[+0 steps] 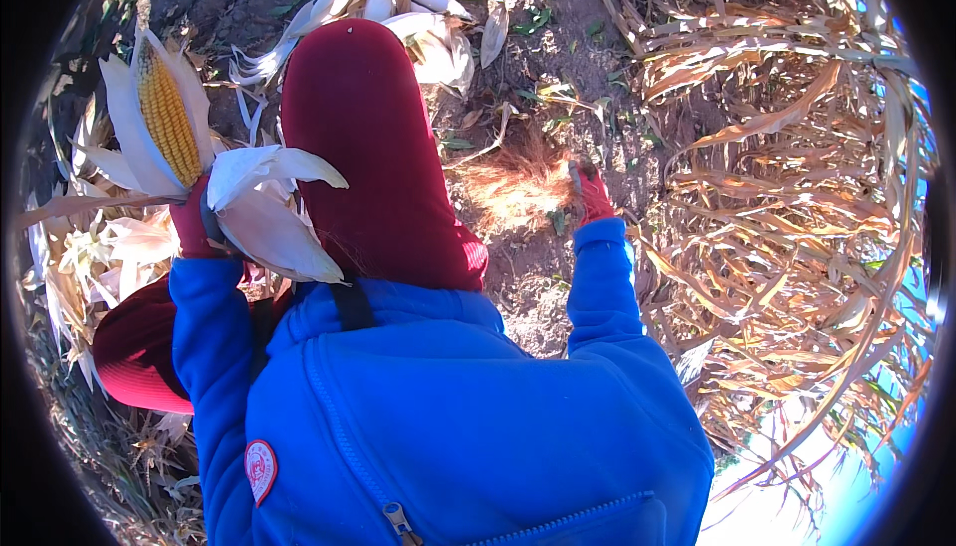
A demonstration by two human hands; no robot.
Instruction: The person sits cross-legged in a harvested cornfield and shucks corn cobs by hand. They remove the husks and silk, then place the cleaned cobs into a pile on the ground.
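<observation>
An ear of corn (pixel 168 116) stands tilted at the left, its yellow kernels bared and pale husk leaves (pixel 280 225) folded back around it. Gripping it at the base is my left hand (pixel 193 225), in a red glove with a darker palm; part of the hand is hidden by the husk. To the right, my red-gloved right hand (pixel 595 196) is low over the soil at the edge of a patch of reddish corn silk (pixel 519 183). Its fingers are small and partly dark, so I cannot see whether they pinch anything.
My bent knee in dark red trousers (pixel 358 135) rises between my hands. Loose husks (pixel 418 8) lie on the soil (pixel 545 292) beyond it, and more husks (pixel 142 247) are at the left. Dry corn stalks and leaves (pixel 777 247) fill the right side.
</observation>
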